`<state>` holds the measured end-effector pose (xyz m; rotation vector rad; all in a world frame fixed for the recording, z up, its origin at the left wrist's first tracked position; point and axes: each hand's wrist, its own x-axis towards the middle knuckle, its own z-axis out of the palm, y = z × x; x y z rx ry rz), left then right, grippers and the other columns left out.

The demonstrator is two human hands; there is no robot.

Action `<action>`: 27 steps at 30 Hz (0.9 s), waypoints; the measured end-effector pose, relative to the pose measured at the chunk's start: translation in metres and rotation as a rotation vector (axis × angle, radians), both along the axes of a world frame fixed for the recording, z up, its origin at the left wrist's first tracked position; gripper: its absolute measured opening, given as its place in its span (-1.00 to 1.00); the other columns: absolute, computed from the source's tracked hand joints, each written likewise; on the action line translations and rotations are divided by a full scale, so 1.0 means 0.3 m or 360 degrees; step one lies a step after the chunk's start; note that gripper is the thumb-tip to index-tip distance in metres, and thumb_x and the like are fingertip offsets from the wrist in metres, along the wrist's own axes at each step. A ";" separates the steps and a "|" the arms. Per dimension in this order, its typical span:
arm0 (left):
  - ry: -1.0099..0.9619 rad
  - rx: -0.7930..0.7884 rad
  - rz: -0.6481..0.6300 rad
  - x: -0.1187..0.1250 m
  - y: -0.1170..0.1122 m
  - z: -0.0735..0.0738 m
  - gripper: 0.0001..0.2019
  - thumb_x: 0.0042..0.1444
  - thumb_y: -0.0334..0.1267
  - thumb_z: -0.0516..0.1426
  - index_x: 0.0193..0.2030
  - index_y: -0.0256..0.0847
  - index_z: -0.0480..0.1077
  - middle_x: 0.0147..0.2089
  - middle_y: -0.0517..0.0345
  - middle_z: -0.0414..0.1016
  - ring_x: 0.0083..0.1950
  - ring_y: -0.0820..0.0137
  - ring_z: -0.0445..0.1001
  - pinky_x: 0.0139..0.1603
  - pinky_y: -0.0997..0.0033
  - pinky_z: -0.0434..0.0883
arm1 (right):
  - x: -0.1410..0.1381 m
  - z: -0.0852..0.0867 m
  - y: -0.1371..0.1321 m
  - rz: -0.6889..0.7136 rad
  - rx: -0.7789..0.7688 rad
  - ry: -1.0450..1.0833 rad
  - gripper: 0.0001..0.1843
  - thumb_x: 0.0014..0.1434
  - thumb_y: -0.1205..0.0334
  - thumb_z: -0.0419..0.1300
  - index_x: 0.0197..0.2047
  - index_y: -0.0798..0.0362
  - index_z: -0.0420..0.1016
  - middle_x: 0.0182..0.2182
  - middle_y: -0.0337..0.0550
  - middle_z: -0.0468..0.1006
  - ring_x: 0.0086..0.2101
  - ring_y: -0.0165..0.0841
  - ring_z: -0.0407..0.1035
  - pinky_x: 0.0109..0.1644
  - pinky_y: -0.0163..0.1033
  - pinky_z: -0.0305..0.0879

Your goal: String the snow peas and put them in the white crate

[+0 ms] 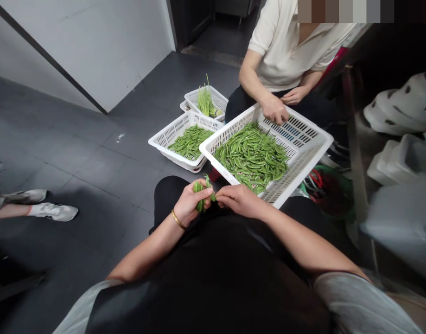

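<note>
My left hand [190,202], with a gold bangle on the wrist, is closed round a few green pea pods [200,192] above my lap. My right hand [238,199] pinches the end of one of those pods, close beside the left. Just beyond my hands a large white slotted basket [305,153] holds a heap of green pea pods [252,155].
A second white basket [164,138] with pods sits left of the big one, and a smaller basket [219,98] of green strings lies behind it. A person in a cream shirt sits opposite, one hand [274,110] on the big basket's rim. Someone's feet in pale shoes [53,211] are at left.
</note>
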<state>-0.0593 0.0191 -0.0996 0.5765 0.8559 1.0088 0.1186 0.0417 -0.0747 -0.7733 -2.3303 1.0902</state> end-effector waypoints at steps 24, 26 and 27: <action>0.1040 0.0829 -0.0757 -0.112 -0.034 0.086 -0.91 -0.18 -0.38 0.26 -0.60 -0.22 0.44 -0.64 0.19 0.36 -0.60 0.52 0.26 -0.58 0.57 0.21 | -0.058 0.009 -0.033 0.0333 0.0592 -0.0445 -0.81 0.14 0.28 0.06 -0.48 0.09 0.37 -0.51 -0.19 0.40 -0.51 -0.43 0.26 -0.48 -0.33 0.11; 0.1079 0.1012 -0.0566 -0.092 -0.037 0.101 -0.93 -0.14 -0.39 0.25 -0.57 -0.20 0.47 -0.59 0.15 0.41 -0.56 0.49 0.30 -0.52 0.54 0.25 | -0.050 0.005 -0.038 0.0090 0.0279 -0.0063 -0.76 0.18 0.28 0.02 -0.51 0.09 0.34 -0.54 -0.22 0.38 -0.52 -0.47 0.26 -0.47 -0.37 0.15; 0.1065 0.1018 -0.0439 -0.080 -0.039 0.101 -0.97 -0.10 -0.37 0.24 -0.51 -0.20 0.49 -0.56 0.13 0.44 -0.55 0.47 0.32 -0.50 0.52 0.26 | -0.047 0.005 -0.040 -0.0042 0.0141 0.0120 -0.74 0.21 0.28 -0.01 -0.50 0.09 0.35 -0.54 -0.22 0.38 -0.51 -0.48 0.28 -0.45 -0.38 0.18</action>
